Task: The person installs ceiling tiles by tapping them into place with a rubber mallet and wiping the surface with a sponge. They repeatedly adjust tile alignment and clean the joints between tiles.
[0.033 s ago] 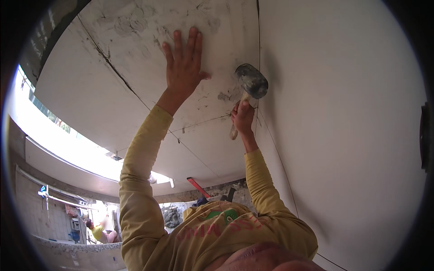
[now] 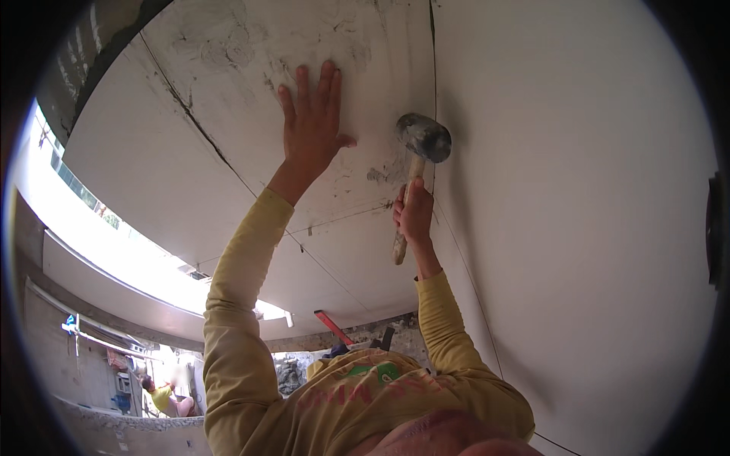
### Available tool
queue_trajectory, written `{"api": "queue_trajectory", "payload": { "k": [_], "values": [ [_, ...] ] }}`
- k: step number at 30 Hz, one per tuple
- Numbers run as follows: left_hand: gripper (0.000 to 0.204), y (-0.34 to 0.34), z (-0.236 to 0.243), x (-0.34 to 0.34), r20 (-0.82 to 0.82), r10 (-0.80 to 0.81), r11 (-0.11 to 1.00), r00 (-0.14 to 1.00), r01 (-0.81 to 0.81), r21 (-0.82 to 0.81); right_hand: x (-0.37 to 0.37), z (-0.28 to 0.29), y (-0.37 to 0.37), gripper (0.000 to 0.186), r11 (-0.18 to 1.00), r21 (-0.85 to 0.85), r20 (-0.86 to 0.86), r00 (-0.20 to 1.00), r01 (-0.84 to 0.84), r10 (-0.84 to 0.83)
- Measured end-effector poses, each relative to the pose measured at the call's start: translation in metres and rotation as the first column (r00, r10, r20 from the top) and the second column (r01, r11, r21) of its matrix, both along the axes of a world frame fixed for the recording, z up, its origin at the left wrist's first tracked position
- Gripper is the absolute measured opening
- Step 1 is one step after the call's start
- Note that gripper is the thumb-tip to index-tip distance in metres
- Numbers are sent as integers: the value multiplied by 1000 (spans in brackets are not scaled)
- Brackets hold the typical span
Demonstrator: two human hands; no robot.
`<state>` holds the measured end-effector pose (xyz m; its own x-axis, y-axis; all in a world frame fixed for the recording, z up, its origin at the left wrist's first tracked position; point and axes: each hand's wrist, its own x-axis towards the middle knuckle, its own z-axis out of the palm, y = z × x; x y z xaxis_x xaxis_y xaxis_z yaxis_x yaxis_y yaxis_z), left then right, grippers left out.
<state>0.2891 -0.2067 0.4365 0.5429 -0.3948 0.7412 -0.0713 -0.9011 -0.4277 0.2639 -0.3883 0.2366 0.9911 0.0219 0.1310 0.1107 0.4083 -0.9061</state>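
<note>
My left hand (image 2: pixel 312 125) lies flat with fingers spread on a pale, smudged slab (image 2: pixel 228 83). Its thumb points toward a rubber mallet (image 2: pixel 424 138) with a dark, dusty, rounded head and a light wooden handle. My right hand (image 2: pixel 415 213) is wrapped around the middle of that handle, whose lower end sticks out below the fist. The mallet's head is over the slab's right edge, beside the dark seam where a smooth white surface begins. I cannot tell whether the head touches the slab.
Dark joints (image 2: pixel 205 137) run between the slabs. On the right stretches a large white surface (image 2: pixel 578 190). A bright opening (image 2: pixel 114 235) curves along the left. A red bar (image 2: pixel 332 327) shows beyond my torso. Another person (image 2: pixel 163 397) is far off at lower left.
My right hand sits lower in the picture, and more of the mallet's handle shows below its head. My left hand keeps its place on the slab; the whole view has shifted slightly.
</note>
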Motion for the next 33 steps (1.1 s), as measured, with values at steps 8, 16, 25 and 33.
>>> {"api": "queue_trajectory", "payload": {
  "k": [8,16,25,33],
  "values": [
    [135,-4,-3,-4,-29,61,998,998,-60,24,37,50,12,81,979,102,410,890,174,-201],
    [136,5,4,4,33,17,999,999,-18,30,18,43,13,79,891,437,650,640,127,-410],
    [133,4,1,0,-18,42,999,999,-42,7,13,0,39,81,880,441,614,655,178,-440],
    [132,-4,11,6,10,22,999,1000,-23,22,29,-21,31,80,895,425,631,665,134,-400]
  ]
}}
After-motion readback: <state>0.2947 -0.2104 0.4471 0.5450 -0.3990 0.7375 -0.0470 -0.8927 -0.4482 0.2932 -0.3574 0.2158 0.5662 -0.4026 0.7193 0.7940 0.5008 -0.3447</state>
